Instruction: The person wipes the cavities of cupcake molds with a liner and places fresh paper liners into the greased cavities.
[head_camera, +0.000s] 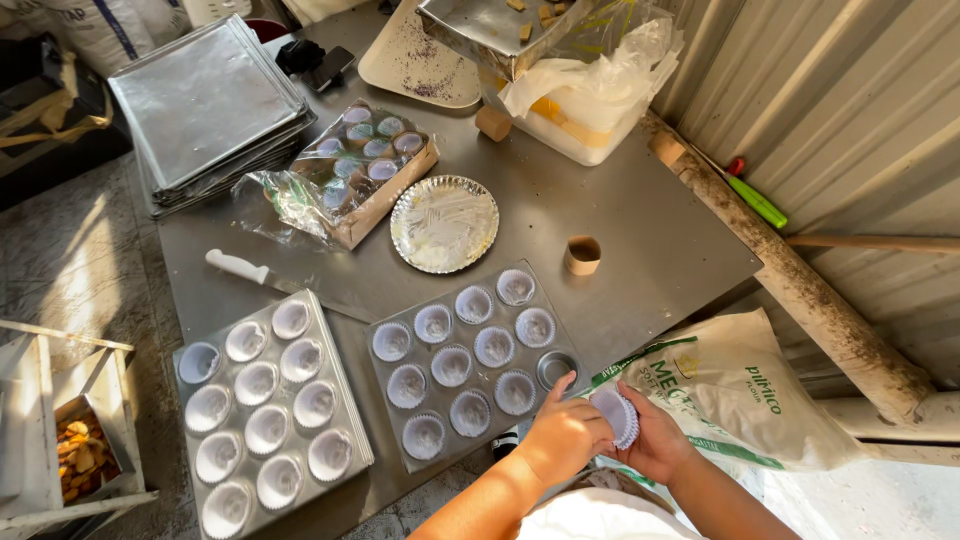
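Standing over a steel table, the person works at its near edge; a stack of flat trays sits at the far left corner, a flour sack slumps off the right side; two muffin tins lie side by side in front, the left tin with every cup lined, the right tin lined in all but one; that bare cup is at the tin's near right corner, just up and left of the hands; a foil pie plate and a white-handled knife lie beyond the tins; the right hand cradles a small stack of white paper liners, fingers wrapped round it; the left hand pinches at the stack's top, thumb raised toward the bare cup, and is the nearer of the two to it; the stack lies tilted, its open face turned toward the tin.
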